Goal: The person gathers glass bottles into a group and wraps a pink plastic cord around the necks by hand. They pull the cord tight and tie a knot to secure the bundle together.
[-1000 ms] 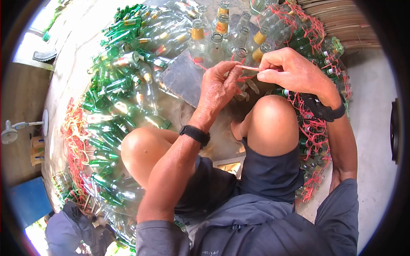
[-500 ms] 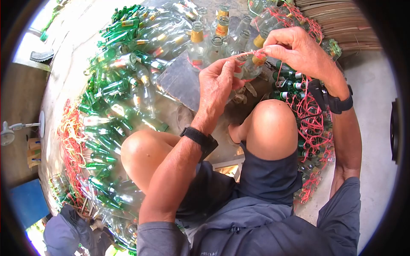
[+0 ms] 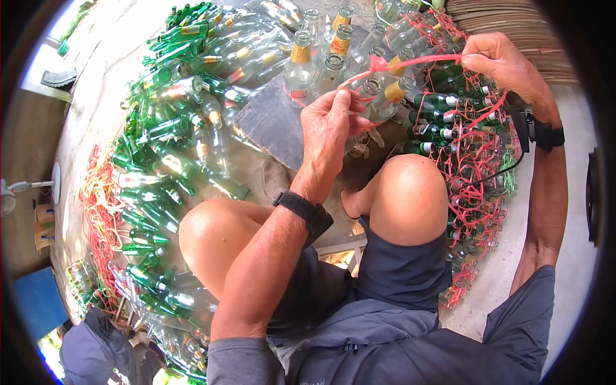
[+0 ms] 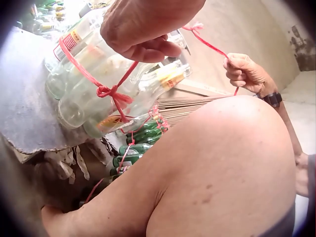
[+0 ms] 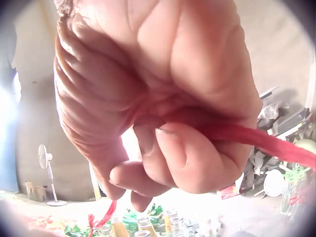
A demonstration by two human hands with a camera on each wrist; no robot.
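Observation:
Red plastic twine [image 3: 423,59] is stretched between the two hands, with a small knot partway along it. My right hand [image 3: 507,67] grips one end, raised at the right; in the right wrist view its fingers curl round the twine [image 5: 266,143]. My left hand [image 3: 326,131] pinches the strand between thumb and fingers, close over a group of clear glass bottles [image 3: 333,67], some with yellow neck labels. They stand on a dark board [image 3: 266,122]. In the left wrist view, another red band [image 4: 81,69] runs round these bottles, with a knot [image 4: 112,93] at their side.
Loose green bottles [image 3: 163,131] lie heaped at the left, beside a tangle of red twine [image 3: 102,212]. Tied green bottles [image 3: 436,131] are stacked at the right, near the person's knee [image 3: 410,192]. A stack of thin flat sheets [image 3: 507,38] stands at the back right.
The right hand has moved right and up, away from the left hand, drawing the twine out long between them. The left hand has stayed near the bottles, still pinching.

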